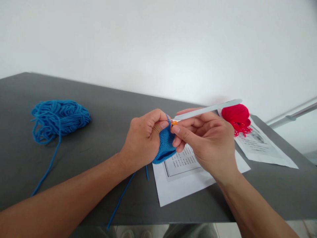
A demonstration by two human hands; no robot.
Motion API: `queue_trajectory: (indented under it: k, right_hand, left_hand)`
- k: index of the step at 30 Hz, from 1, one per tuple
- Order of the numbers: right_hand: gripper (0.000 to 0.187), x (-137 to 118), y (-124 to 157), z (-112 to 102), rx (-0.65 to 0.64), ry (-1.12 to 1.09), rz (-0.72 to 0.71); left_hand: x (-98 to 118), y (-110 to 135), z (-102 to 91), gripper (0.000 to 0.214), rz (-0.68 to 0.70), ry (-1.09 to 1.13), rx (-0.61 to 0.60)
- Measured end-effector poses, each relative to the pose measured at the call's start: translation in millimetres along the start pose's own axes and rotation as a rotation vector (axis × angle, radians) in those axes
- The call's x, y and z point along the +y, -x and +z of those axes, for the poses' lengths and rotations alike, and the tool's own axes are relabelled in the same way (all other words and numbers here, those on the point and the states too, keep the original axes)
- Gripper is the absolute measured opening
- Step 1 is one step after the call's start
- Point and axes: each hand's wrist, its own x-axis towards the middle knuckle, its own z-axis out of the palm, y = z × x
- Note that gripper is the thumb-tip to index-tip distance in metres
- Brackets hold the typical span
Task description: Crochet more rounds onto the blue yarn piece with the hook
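My left hand (146,138) pinches the upper edge of a blue crocheted piece (166,143), which hangs below the fingers with its curled rim downward. My right hand (206,140) has thumb and fingertip closed on a small orange stitch marker (174,123) at the edge of the crochet. Across the right fingers lies a crochet hook with a pale grey handle (208,109); its thin metal end points at the left thumb, close to a strand of blue yarn. The fingers partly hide the piece and the hook's tip.
On the dark grey table (109,99), a blue yarn skein (61,117) lies at left, its strand running toward me. A printed sheet (185,185) is under the hands. At right, red yarn (236,115) rests on another paper (272,153). A white wall (123,43) stands behind.
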Motion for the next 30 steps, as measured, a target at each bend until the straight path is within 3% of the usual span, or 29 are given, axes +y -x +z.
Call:
queue_trajectory:
  k: [9, 17, 30]
  right_hand:
    - [0.053, -3.6, 0.1, -0.6, -0.032, 0.002, 0.036]
    - [0.029, 0.6, 0.6, 1.8, 0.004, -0.022, 0.054]
    - [0.033, -1.1, -1.2, -0.2, 0.005, -0.003, 0.102]
  left_hand:
    - [2.5, 1.1, -0.7, 0.026, 0.005, 0.010, -0.005]
    - [0.0, 0.9, -0.1, 0.024, 0.013, -0.011, 0.019]
    - [-1.5, 0.7, 1.1, 0.025, 0.044, -0.001, 0.011]
